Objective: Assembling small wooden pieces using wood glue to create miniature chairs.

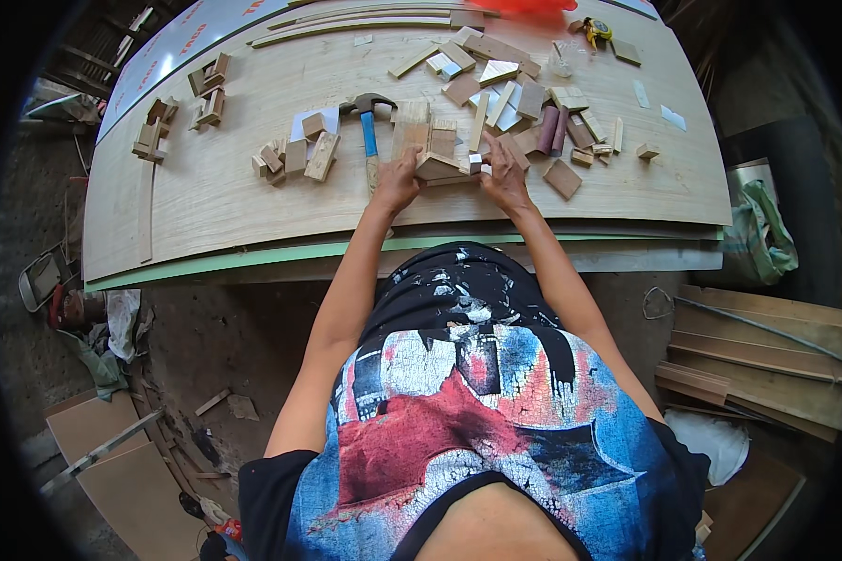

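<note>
Near the table's front edge, my left hand [399, 183] is closed on the left end of a small wooden piece [440, 167] with a peaked upper edge. My right hand [505, 178] closes around its right end, beside a small block with a white face [475, 165]. Part of the grip is hidden by the fingers. Just beyond the piece lie pale wooden blocks [412, 126] set side by side. A claw hammer [370, 133] with a blue and wooden handle rests left of them, its head pointing away from me.
Loose wood offcuts [533, 98] are heaped at the right, with two dark red rolls [553, 131]. A smaller pile of blocks [322, 157] lies left of the hammer. Small wooden assemblies [154, 131] stand far left. A yellow tape measure [596, 34] sits at the back right.
</note>
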A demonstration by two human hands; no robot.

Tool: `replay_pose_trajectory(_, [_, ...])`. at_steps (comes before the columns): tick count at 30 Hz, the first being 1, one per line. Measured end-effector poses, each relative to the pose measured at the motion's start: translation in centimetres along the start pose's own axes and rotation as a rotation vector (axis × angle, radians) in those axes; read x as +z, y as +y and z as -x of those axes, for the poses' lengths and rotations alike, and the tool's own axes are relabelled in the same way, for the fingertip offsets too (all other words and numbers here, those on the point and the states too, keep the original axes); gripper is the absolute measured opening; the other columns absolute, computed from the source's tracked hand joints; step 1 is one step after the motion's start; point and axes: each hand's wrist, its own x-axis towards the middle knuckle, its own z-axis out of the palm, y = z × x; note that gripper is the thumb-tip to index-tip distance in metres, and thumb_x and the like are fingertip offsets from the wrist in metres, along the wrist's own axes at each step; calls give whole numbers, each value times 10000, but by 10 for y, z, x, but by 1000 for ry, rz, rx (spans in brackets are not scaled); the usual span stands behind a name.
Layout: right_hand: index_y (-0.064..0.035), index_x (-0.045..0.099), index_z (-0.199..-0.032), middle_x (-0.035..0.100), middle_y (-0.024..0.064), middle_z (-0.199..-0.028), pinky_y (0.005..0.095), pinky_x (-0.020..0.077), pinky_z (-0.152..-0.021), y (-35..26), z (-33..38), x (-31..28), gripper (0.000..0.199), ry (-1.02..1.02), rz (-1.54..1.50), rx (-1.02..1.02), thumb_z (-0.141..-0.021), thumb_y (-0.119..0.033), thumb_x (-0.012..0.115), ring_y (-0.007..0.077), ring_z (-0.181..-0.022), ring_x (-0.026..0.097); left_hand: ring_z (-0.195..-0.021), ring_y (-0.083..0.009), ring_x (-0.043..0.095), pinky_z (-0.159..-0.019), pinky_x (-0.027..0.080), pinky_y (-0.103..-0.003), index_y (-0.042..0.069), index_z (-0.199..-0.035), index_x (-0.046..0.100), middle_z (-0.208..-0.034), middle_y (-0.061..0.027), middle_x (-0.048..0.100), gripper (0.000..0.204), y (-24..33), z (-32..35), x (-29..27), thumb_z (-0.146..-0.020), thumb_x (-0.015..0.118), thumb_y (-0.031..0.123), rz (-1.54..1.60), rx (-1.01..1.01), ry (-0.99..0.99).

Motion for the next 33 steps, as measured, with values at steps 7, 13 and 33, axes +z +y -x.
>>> replay_pose_trajectory(7, [-70, 323, -1237, 590, 96, -882, 380, 418, -761, 1, -1, -1, 693, -19, 9, 7, -612, 20, 608, 302, -918, 509, -861, -374, 548, -717, 431, -419, 71, -1093, 429, -887, -194, 593, 522, 5, 0, -4, -626, 661, 60, 14, -10, 2])
replay_pose_trajectory(13, [-67, 271, -1281, 591, 108, -934, 383, 408, -793, -2, -2, -17, 750, -146, -49, 102, -625, -10, 630, 307, -936, 504, -916, -374, 527, -755, 405, -434, 58, -1089, 428, -940, -214, 574, 508, 2, -2, -2, -636, 657, 83, 241, -120, -78])
replay_pose_trajectory(33, [-18, 348, -1242, 545, 116, -863, 237, 496, -597, 4, 1, -28, 653, -123, -838, 541, -668, 41, 653, 127, -698, 551, -794, -104, 551, -702, 448, -229, 24, -1207, 364, -938, -49, 590, 574, 18, -7, -23, -698, 627, -19, 920, -406, -278])
